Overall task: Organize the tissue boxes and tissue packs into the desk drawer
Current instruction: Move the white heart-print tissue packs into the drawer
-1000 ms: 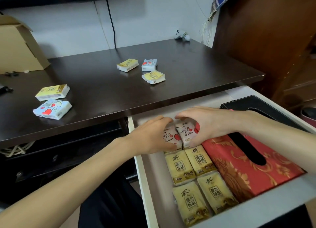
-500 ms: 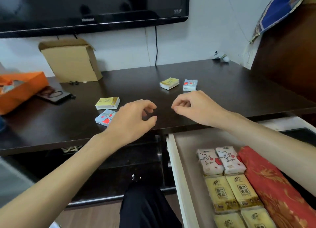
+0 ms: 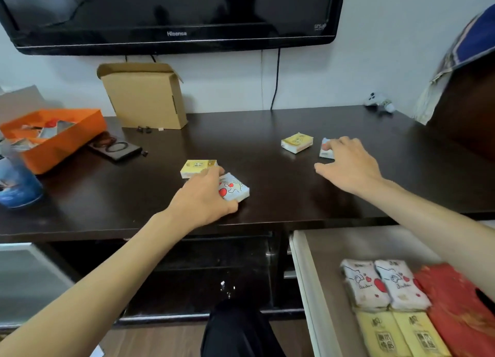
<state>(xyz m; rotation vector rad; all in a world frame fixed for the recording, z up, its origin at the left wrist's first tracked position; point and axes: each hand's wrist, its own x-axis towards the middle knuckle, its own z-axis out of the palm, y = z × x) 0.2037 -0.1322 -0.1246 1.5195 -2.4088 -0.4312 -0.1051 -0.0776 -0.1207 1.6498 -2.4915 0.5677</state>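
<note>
On the dark desk (image 3: 267, 196), my left hand (image 3: 203, 198) grips a pale blue heart-print tissue pack (image 3: 237, 189), thumb at its near edge and fingers over its far side. A yellow pack (image 3: 197, 167) lies just behind it. My right hand (image 3: 348, 166) reaches over a small blue pack (image 3: 325, 151), fingertips on it and thumb spread apart. Another yellow pack (image 3: 296, 142) sits to its left. The open white drawer (image 3: 304, 276) at lower right holds two white heart packs (image 3: 381, 284), yellow packs (image 3: 401, 335) and a red tissue box (image 3: 460, 316).
A cardboard box (image 3: 144, 97) stands at the back under the wall TV (image 3: 174, 13). An orange tray (image 3: 56, 134), a black device (image 3: 115, 149) and a blue object (image 3: 18, 185) occupy the desk's left. A small white item (image 3: 379, 103) lies back right beside a dark cabinet (image 3: 468, 110).
Both hands left the two heart packs in the drawer and rose to the desk. The left hand has closed on the blue heart pack; the right hand has reached the packs farther back.
</note>
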